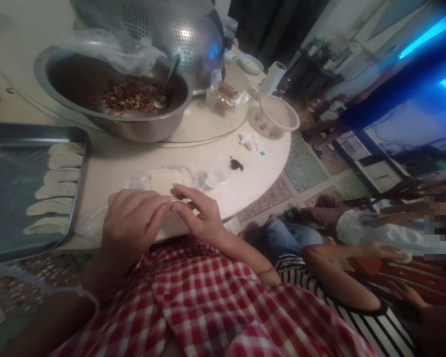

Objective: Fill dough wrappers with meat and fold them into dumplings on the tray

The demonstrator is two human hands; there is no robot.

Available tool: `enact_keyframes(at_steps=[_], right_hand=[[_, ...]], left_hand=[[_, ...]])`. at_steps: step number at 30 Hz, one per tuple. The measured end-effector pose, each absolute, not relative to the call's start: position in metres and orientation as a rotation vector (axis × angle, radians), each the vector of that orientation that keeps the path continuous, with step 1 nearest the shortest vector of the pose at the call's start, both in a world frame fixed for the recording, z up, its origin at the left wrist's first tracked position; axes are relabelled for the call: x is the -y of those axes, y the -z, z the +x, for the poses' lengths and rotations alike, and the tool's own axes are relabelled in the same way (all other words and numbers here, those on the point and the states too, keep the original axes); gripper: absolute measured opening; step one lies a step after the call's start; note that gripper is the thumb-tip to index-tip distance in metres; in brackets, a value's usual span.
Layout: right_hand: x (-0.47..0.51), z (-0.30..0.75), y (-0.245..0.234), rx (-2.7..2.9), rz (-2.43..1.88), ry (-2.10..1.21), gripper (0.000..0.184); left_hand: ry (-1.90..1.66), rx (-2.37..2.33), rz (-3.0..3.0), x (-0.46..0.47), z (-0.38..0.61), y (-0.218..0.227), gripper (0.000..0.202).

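In front of my lap, my left hand (134,213) and my right hand (200,213) meet, fingertips pinched together on a dumpling (185,200). Only a small pale edge of it shows; the fingers hide the rest. Just beyond my hands lies a stack of pale wrappers (165,179) in clear plastic. On the left, a metal tray (7,198) carries a column of folded dumplings (55,191) along its right side. Behind sits a large steel bowl (141,130) of chopped brown filling (132,96), with a spoon (171,74) leaning in it.
A steel colander (204,29) stands behind the bowl on a glass turntable (208,121). A white plastic basket (277,116), crumpled tissue (248,141) and a dark scrap (236,164) lie toward the table's right edge. People sit close on the right, one in a striped top (342,302).
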State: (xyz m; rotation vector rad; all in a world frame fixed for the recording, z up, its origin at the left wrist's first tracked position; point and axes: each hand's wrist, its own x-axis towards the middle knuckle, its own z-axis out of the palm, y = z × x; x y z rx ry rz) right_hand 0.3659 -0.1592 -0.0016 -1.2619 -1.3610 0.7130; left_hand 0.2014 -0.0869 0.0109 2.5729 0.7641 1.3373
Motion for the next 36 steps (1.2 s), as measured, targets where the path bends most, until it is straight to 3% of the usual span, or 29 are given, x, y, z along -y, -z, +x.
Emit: enact_keyframes(at_steps=[4,7,12,19,23,26,31,36], right_hand=[[0.158,0.364,0.007,1.124,-1.163,-1.066,0.058],[0.156,0.361,0.012,1.039,-1.054,-1.22,0.064],[0.154,0.359,0.017,0.986,-1.055,-1.194,0.064],[0.156,0.358,0.017,1.001,-1.079,-1.138,0.064],[0.157,0.355,0.015,0.964,-1.087,-1.144,0.062],[0.157,0.357,0.012,0.922,-1.035,-1.195,0.063],[0.155,0.365,0.006,0.949,-0.977,-1.316,0.064],[0.153,0.369,-0.004,0.985,-1.033,-1.284,0.054]], left_hand=[[-1.336,-0.744,2.52,0.087,0.205,-0.014,0.007],[-1.311,-0.727,2.495,0.086,0.206,-0.014,0.008],[-1.284,-0.809,2.495,0.087,0.198,-0.011,0.017],[-1.298,-0.778,2.413,0.087,0.197,-0.009,0.001],[-1.343,-0.765,2.457,0.086,0.202,-0.009,0.009],[-1.332,-0.813,2.462,0.087,0.202,-0.007,0.003],[-1.192,-0.844,2.25,0.09,0.203,-0.004,0.025],[-1.251,-0.754,2.084,0.09,0.212,-0.001,0.014]])
